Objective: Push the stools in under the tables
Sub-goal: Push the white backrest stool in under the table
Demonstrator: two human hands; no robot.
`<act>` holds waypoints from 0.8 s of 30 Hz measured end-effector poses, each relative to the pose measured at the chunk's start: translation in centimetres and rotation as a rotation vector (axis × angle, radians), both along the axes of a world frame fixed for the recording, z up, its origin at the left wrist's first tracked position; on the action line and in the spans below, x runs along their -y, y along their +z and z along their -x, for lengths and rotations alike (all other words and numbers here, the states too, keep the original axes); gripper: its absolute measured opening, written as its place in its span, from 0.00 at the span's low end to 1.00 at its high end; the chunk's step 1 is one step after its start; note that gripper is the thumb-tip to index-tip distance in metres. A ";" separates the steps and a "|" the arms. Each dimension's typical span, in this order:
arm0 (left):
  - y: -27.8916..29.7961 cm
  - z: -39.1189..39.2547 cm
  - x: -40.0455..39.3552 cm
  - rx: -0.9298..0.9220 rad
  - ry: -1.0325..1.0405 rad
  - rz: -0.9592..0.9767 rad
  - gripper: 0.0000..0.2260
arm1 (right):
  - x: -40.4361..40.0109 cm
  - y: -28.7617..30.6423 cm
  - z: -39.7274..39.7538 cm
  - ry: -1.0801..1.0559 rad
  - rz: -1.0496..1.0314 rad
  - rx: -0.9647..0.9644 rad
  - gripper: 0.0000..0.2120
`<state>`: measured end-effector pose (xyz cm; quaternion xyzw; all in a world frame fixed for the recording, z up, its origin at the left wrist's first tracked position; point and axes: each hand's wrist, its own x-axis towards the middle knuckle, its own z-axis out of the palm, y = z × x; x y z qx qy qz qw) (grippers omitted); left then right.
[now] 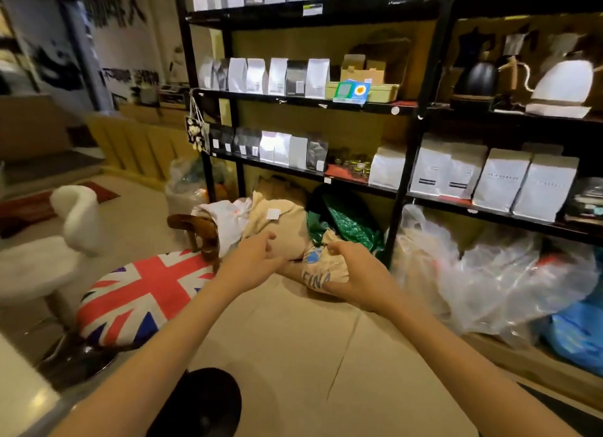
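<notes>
The flag stool (143, 298) stands just left of the L hand (253, 262), fingers loosely curled on nothing, while the R hand (354, 275) grips a sack (321, 268).

Two bare arms are showing in the head view. No sleeves are covering them as far up as can be seen. The left hand (253, 260) and the right hand (355, 273) are bare too, with no gloves. No rings, watch or bands are showing on the wrists or fingers (267, 237). The nails are looking short and plain, though the picture is a bit blurry there. A dark rounded shape (202, 404) is showing low down; it is too unclear to name.
</notes>
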<state>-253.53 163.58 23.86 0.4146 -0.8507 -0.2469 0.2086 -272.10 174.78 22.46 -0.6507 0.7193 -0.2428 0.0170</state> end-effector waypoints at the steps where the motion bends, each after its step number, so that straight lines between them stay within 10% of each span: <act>1: 0.1 0.8 1.7 0.002 0.018 -0.005 0.25 | 2.1 0.1 0.9 0.018 0.000 0.010 0.33; 24: -6.4 9.4 25.8 0.243 0.747 -0.031 0.25 | 44.4 -2.5 11.7 0.807 -0.191 -0.023 0.31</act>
